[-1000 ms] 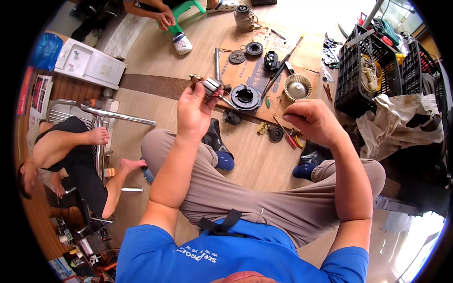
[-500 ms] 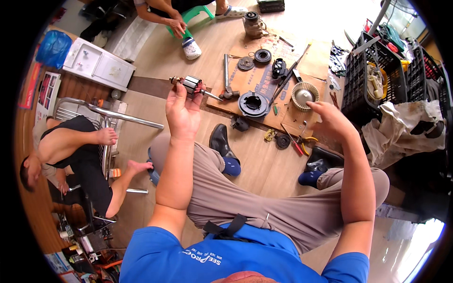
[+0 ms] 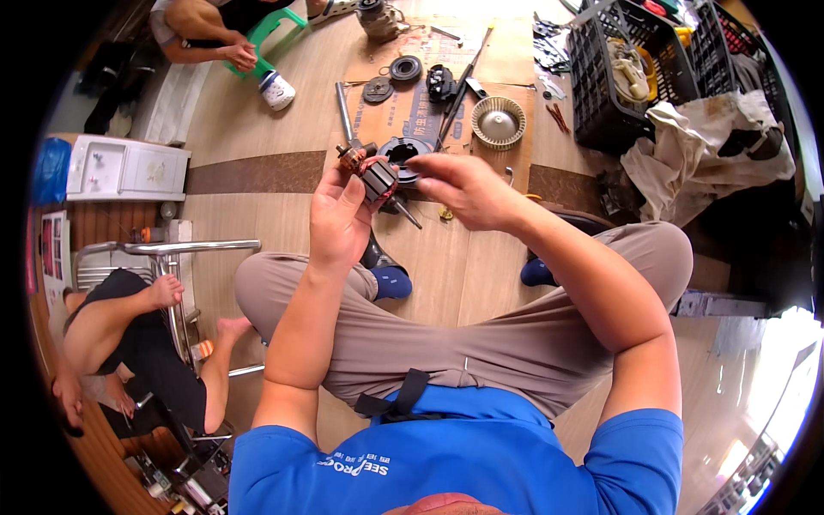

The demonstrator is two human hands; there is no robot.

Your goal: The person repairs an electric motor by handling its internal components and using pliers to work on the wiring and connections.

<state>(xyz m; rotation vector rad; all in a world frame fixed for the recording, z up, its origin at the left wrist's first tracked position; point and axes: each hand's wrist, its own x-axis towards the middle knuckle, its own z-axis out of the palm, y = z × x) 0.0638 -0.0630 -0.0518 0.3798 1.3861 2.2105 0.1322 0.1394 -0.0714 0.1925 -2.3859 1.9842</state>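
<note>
My left hand (image 3: 337, 221) grips a motor armature (image 3: 378, 182), its laminated silver core and copper windings showing, with the shaft pointing down and to the right. Just right of it is my right hand (image 3: 474, 190), fingers stretched toward the armature and holding nothing I can see; a small space seems to separate them. Behind the hands, partly hidden, lies a round black motor housing (image 3: 396, 149) on a flattened cardboard sheet (image 3: 371, 51). A hammer (image 3: 345, 113) lies on the cardboard's left side, its head partly covered by the armature. Farther right sits a round finned blower wheel (image 3: 498, 123).
Black discs (image 3: 404, 69), a black part (image 3: 440, 83) and a long thin rod (image 3: 468, 81) lie on the cardboard. Black crates (image 3: 631, 112) and a pale cloth (image 3: 717, 142) stand right. One person sits on a green stool (image 3: 273, 34), another on a metal chair (image 3: 176, 318) at left.
My right hand has moved left from beside the blower wheel to the armature. The armature, still in my left hand, has turned so its shaft points more downward. The view has shifted.
</note>
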